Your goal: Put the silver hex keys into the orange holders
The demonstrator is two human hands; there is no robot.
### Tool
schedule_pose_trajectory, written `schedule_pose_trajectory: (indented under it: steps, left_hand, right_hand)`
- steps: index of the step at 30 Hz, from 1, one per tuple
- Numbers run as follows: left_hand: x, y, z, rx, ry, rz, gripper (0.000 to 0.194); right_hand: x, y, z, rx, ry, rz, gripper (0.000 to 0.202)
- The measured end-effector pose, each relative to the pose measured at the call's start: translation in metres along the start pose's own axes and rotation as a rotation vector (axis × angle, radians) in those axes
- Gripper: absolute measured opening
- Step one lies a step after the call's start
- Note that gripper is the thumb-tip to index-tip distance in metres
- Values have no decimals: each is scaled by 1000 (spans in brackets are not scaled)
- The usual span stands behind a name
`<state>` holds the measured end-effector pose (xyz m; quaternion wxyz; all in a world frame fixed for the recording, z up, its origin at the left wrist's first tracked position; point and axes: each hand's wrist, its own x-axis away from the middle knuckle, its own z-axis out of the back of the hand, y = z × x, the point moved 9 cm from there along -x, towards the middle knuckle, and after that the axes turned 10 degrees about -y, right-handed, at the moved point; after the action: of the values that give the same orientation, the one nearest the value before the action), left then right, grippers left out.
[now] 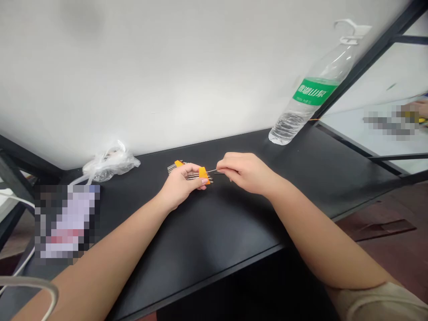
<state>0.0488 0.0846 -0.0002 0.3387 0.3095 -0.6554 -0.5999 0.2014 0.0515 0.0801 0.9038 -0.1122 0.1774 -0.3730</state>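
Near the middle of the black table, my left hand (182, 183) grips an orange holder (204, 175) with several thin metal rods through it. My right hand (241, 171) pinches the end of one thin metal rod (211, 171), whose other end meets the holder. Just behind my left hand lies a second orange holder (179, 163) with more thin rods. A short dark rod (219, 173) shows beneath my right fingertips; whether it is held or lies on the table, I cannot tell.
A large water bottle (302, 100) with a green label stands at the back right. A clear plastic bag (112, 162) lies back left, near a blurred flat object (68, 220) and white cables. Black frame bars flank the table (200, 249).
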Motion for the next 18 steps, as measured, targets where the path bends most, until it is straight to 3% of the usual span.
schedule_pose_trajectory:
  steps: [18]
  left_hand:
    - [-1, 1, 0, 33, -52, -22, 30]
  right_hand:
    - [1, 3, 6, -39, 35, -31, 22]
